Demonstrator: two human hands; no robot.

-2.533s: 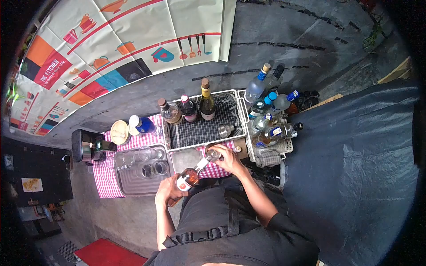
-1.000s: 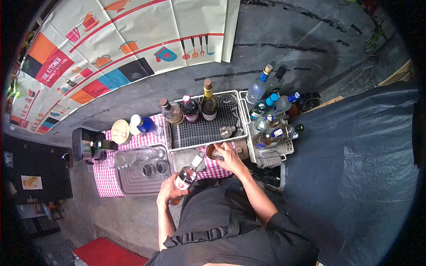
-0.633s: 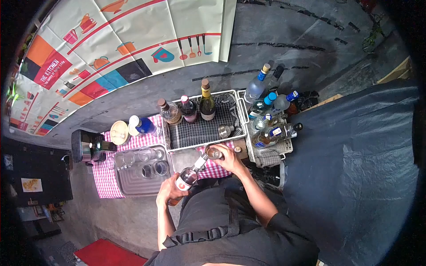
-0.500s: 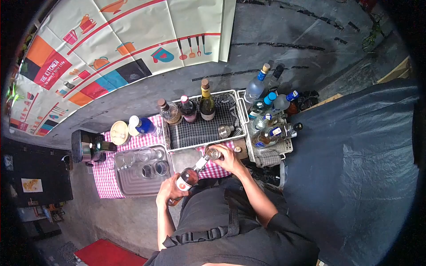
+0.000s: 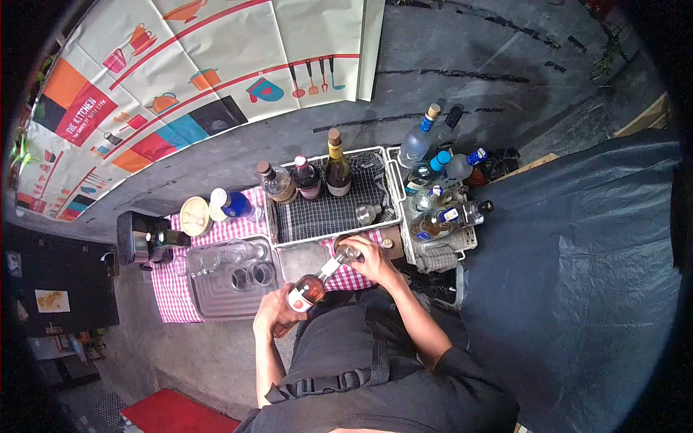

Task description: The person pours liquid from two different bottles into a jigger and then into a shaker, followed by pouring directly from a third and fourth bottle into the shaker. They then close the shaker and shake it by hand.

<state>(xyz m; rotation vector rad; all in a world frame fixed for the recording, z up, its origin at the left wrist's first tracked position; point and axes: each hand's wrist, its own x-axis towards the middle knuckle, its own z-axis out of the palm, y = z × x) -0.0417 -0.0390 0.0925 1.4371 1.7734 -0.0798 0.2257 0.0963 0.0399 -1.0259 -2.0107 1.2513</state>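
A wall poster reads "THE KITCHEN" as our left hand grips a white-labelled bottle, our right hand a cup.

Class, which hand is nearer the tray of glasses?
Left. The left hand, gripping a bottle, is beside the tray, at its near right corner; the right hand is farther right.

bottle, cup — partly hidden by hands | cup's contents — unclear
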